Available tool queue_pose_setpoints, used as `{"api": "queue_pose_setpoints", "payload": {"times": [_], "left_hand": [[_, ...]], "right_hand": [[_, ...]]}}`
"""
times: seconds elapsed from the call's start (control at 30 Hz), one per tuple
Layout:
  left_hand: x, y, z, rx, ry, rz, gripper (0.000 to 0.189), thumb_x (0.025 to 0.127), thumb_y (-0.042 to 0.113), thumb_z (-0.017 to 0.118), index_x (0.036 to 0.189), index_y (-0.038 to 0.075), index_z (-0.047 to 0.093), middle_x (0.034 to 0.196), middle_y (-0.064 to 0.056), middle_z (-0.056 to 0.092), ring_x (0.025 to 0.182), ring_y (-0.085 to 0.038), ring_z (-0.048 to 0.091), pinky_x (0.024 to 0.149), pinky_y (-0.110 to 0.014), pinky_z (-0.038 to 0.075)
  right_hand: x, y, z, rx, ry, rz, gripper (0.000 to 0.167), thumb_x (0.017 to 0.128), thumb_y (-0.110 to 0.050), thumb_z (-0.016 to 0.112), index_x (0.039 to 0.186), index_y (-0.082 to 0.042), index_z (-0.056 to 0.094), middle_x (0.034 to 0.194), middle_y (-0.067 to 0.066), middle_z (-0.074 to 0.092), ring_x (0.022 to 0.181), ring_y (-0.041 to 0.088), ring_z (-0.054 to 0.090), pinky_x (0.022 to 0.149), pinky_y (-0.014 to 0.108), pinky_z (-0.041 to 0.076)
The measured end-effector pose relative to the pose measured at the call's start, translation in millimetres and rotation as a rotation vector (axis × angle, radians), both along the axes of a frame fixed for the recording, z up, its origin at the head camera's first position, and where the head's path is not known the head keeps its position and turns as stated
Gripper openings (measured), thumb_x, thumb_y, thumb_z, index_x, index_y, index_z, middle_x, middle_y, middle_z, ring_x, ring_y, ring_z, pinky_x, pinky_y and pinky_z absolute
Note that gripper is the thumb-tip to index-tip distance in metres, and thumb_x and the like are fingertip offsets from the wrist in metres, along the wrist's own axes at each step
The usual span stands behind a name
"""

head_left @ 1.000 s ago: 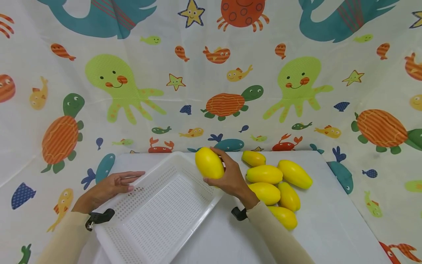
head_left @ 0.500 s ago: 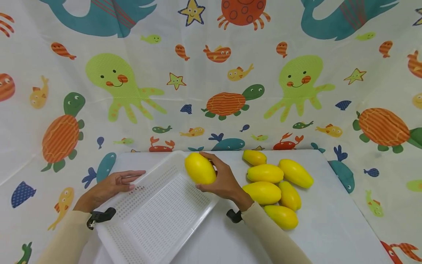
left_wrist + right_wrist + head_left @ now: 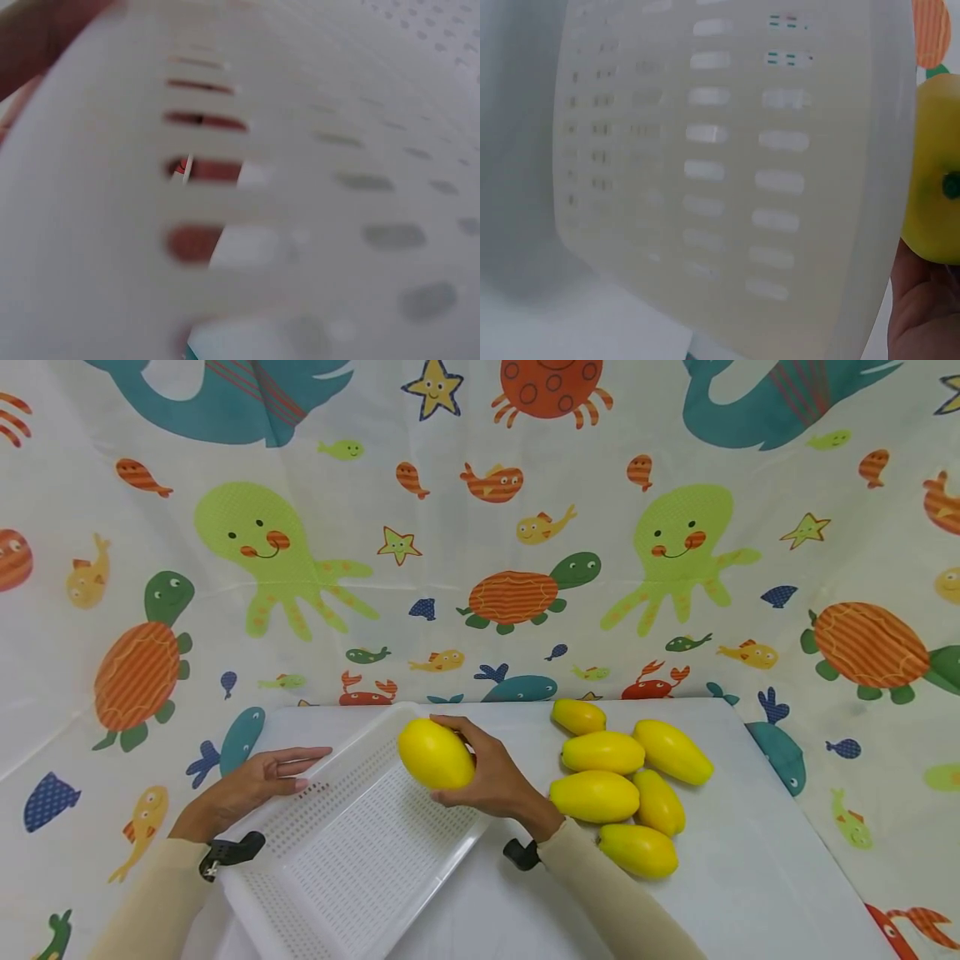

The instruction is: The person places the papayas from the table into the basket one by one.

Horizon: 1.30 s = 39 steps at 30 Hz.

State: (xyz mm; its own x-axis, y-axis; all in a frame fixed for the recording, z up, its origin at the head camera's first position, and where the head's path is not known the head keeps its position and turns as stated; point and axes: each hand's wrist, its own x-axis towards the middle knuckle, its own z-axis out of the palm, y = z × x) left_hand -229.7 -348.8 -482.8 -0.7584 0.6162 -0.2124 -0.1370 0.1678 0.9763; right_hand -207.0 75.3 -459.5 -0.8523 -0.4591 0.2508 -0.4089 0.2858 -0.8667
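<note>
My right hand (image 3: 495,777) grips a yellow papaya (image 3: 435,753) by its right side, fingers above and thumb below. The fruit is above the far right part of a white perforated plastic basket (image 3: 450,868). In the right wrist view the papaya (image 3: 939,214) shows its green stem end beyond the basket's rim. My left hand (image 3: 262,781) rests with fairly straight fingers against the basket's left rim. The left wrist view shows the basket wall (image 3: 97,225) close up, with part of the hand at the upper left corner. No fruit shows inside the basket.
Several yellow papayas (image 3: 596,797) lie in a loose group on the white table (image 3: 750,877), right of the basket. Behind the table hangs a white curtain (image 3: 450,660) printed with sea animals. A wrist camera (image 3: 521,853) juts from the right wrist.
My right hand has moved left and slightly down, carrying the papaya from over the basket's far right rim to farther over its inside. The left hand and the basket have stayed put.
</note>
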Motion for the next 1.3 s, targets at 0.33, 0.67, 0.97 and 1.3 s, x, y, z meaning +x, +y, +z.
{"api": "queue_pose_setpoints", "payload": {"times": [0.33, 0.67, 0.97, 1.3], "left_hand": [[0.4, -1.9, -0.9, 0.019, 0.002, -0.023, 0.06, 0.109, -0.003, 0.048, 0.166, 0.004, 0.03, 0.154, -0.005, 0.063, 0.125, -0.042, 0.07, 0.097, -0.057, 0.06], [1.2, -2.0, -1.6, 0.0, 0.04, -0.013, 0.06, 0.108, -0.002, 0.05, 0.165, 0.006, 0.033, 0.155, -0.001, 0.062, 0.125, -0.042, 0.07, 0.097, -0.057, 0.06], [3.3, -2.0, -2.6, 0.007, 0.019, -0.009, 0.06, 0.109, -0.002, 0.05, 0.165, 0.005, 0.031, 0.155, -0.002, 0.062, 0.124, -0.045, 0.07, 0.098, -0.056, 0.059], [9.6, 1.2, -2.6, -0.056, 0.027, 0.039, 0.058, 0.109, 0.003, 0.054, 0.164, 0.01, 0.037, 0.151, 0.003, 0.065, 0.121, -0.047, 0.071, 0.095, -0.058, 0.06]], "right_hand": [[4.9, -13, 0.6, -0.004, -0.05, 0.086, 0.098, 0.077, -0.026, 0.094, 0.157, -0.045, 0.039, 0.156, -0.016, 0.051, 0.127, 0.014, 0.062, 0.11, 0.032, 0.056], [9.0, -22, -1.8, 0.008, -0.066, 0.193, 0.096, 0.078, -0.021, 0.093, 0.157, -0.037, 0.042, 0.158, -0.012, 0.052, 0.129, 0.014, 0.06, 0.11, 0.03, 0.055], [15.7, -30, -4.7, 0.035, -0.071, 0.27, 0.095, 0.079, -0.026, 0.093, 0.157, -0.038, 0.041, 0.156, -0.012, 0.052, 0.127, 0.009, 0.06, 0.108, 0.026, 0.054], [28.9, -40, -10.3, 0.06, -0.091, 0.314, 0.094, 0.079, -0.029, 0.093, 0.156, -0.042, 0.041, 0.155, -0.017, 0.053, 0.123, 0.006, 0.061, 0.107, 0.024, 0.054]]}}
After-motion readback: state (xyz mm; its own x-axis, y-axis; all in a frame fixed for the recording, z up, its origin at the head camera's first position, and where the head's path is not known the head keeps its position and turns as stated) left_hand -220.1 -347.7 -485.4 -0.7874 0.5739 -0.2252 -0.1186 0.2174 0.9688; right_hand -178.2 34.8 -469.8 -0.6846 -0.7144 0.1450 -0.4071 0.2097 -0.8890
